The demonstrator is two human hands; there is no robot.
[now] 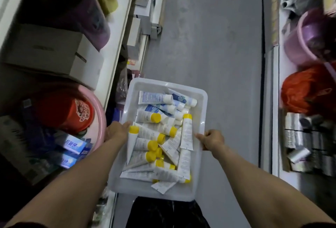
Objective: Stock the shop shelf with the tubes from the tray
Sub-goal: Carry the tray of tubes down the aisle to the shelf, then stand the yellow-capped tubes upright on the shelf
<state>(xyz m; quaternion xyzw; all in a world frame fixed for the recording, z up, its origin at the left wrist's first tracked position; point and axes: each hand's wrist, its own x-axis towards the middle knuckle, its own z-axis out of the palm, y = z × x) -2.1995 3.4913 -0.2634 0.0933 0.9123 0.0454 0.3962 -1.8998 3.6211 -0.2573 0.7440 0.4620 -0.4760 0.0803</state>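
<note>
Head view: I have one white tray (199, 111) in front of me, held over the grey floor (209, 45) of the aisle. It holds a loose heap of tubes (147, 133), lying flat and crossing one another. I count about twelve with yellow caps, filling the near and middle part. About six more have white caps and blue print and are bunched at the far end. The pile overlaps too much for a firmer count.

Two hands carry the tray. My left hand (118, 130) grips the left rim, thumb hooked over the edge with its tip just beside a yellow cap; the other fingers are hidden under the tray. My right hand (211, 139) grips the right rim with curled fingers, thumb along the edge, just beside a long tube lying along the right wall. Every tube lies in the tray, between the two hands.

On the left shelf (116, 36) I see one pink basin (99, 118) with a red item in it, one cardboard box (51, 51) farther along, and blue cartons (74, 145) near my arm. On the right shelf (275, 100) sit one purple bucket (298, 45), one orange bag (300, 96) and a stack of silver packs (298, 142)
</note>
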